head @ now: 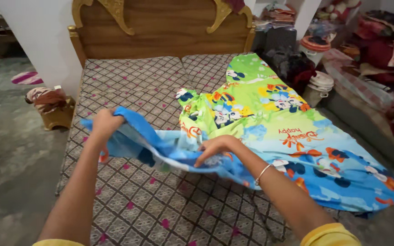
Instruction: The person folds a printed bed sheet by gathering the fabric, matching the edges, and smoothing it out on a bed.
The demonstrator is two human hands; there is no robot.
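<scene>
A bright bedsheet (279, 123) printed with cartoon figures in green, blue and yellow lies over the right side of a bed. My left hand (105, 124) grips its blue corner and lifts it off the mattress. My right hand (215, 146), with a thin silver bangle on the wrist, pinches the sheet's edge a little farther right. Between the two hands the cloth hangs in loose folds. Both arms reach forward from yellow sleeves.
The mattress (133, 91) has a brown diamond pattern with pink dots, under a carved wooden headboard (160, 27). A small wooden stool with cloth (53, 107) stands left of the bed. Piled clothes (379, 54) and white lidded containers (318, 86) crowd the right side.
</scene>
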